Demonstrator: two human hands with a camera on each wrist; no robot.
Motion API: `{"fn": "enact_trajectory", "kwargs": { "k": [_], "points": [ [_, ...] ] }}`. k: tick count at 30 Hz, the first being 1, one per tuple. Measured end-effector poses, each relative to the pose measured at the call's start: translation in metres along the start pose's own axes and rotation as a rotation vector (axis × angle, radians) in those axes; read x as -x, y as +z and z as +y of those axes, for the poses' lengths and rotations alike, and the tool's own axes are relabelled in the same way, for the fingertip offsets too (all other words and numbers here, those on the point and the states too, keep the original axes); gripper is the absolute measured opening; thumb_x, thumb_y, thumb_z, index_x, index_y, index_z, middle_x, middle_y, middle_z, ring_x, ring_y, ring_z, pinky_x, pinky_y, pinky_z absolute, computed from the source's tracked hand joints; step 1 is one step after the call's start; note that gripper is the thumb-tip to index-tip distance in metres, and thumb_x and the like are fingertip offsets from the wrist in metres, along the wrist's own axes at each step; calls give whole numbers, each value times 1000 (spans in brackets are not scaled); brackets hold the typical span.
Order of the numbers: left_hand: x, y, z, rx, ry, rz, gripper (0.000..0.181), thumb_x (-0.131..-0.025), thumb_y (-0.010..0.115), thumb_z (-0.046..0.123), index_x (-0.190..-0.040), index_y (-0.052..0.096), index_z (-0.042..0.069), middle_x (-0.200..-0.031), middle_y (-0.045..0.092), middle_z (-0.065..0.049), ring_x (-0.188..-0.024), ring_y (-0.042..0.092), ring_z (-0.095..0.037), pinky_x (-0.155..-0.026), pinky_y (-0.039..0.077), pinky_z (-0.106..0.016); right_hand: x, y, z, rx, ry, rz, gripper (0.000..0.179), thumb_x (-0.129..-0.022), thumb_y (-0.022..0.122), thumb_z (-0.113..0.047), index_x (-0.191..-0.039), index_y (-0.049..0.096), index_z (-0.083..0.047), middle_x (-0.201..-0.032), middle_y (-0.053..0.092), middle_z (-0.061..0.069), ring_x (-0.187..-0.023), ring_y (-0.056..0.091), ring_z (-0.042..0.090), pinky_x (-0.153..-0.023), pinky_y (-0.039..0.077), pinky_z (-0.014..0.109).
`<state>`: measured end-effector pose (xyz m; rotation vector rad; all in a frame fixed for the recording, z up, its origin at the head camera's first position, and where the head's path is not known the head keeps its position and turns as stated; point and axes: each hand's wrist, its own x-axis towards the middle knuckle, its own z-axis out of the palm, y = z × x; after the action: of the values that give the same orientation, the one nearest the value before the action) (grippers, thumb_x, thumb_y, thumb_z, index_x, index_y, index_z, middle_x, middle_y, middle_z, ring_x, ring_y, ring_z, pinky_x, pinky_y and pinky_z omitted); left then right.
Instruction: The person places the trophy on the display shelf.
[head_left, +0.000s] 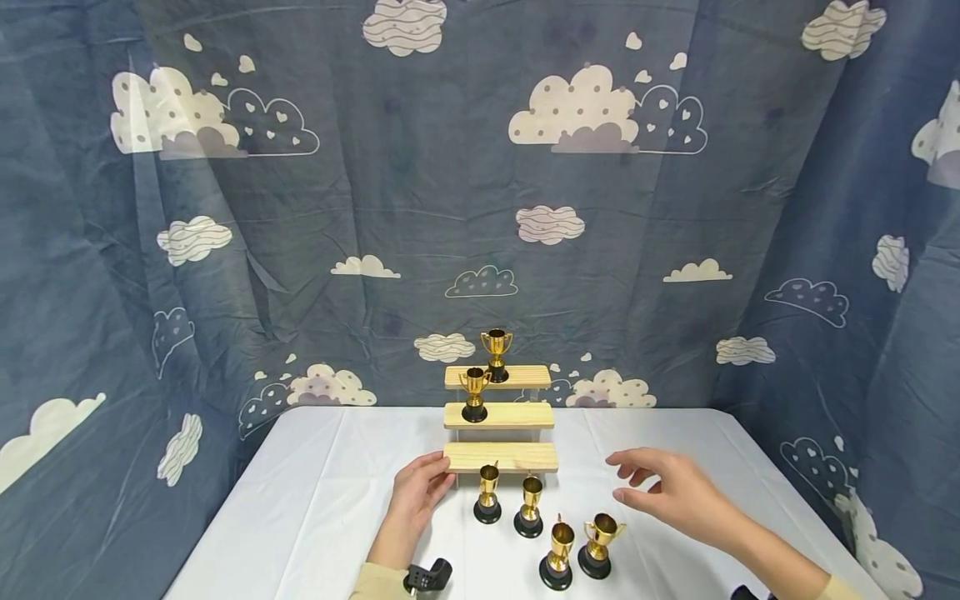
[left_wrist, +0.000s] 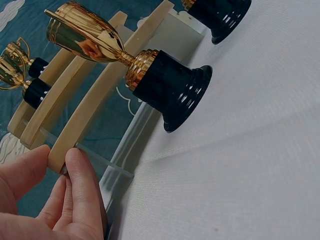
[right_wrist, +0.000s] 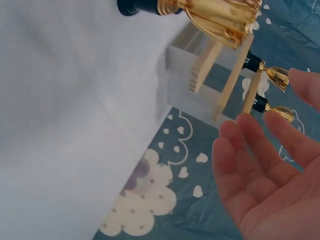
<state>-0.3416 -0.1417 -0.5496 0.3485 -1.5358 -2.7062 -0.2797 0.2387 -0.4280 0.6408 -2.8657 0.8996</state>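
Note:
My left hand [head_left: 418,500] pinches the left end of the lowest wooden step of a three-step display stand [head_left: 501,457], thumb on one face and fingers on the other in the left wrist view. My right hand [head_left: 678,496] hovers right of the stand, fingers loosely bent and holding nothing. One small gold trophy cup [head_left: 497,354] with a black base stands on the top step. Another trophy [head_left: 474,394] is on the middle step, toward its left. Several more stand on the table before the stand, the trophy [head_left: 598,546] at the right being nearest my right hand.
A white cloth covers the table [head_left: 315,500]. Behind it and at both sides hangs a blue curtain [head_left: 435,183] with a cloud print. The front trophies, such as the trophy [head_left: 487,496] near the left hand, stand close to the lowest step. Clear supports hold the steps.

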Motion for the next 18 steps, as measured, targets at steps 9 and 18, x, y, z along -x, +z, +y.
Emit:
{"fn": "enact_trajectory", "kwargs": {
  "k": [9, 18],
  "points": [
    [-1, 1, 0, -16, 0, 6, 42, -90, 71, -2, -127, 56, -12, -97, 67, -13, -85, 67, -16, -84, 61, -28, 8, 15, 6, -79, -6, -56, 40, -86, 80, -41, -121, 68, -25, -98, 65, -10, -86, 61, 8, -65, 57, 24],
    [-1, 0, 0, -17, -7, -2, 43, -91, 71, 0, -129, 55, -12, -99, 67, -12, -86, 66, -16, -85, 60, -28, 15, 30, 9, -125, -65, -68, 44, -84, 81, -42, -120, 68, -23, -99, 66, -8, -86, 62, 12, -63, 57, 25]
  ]
}}
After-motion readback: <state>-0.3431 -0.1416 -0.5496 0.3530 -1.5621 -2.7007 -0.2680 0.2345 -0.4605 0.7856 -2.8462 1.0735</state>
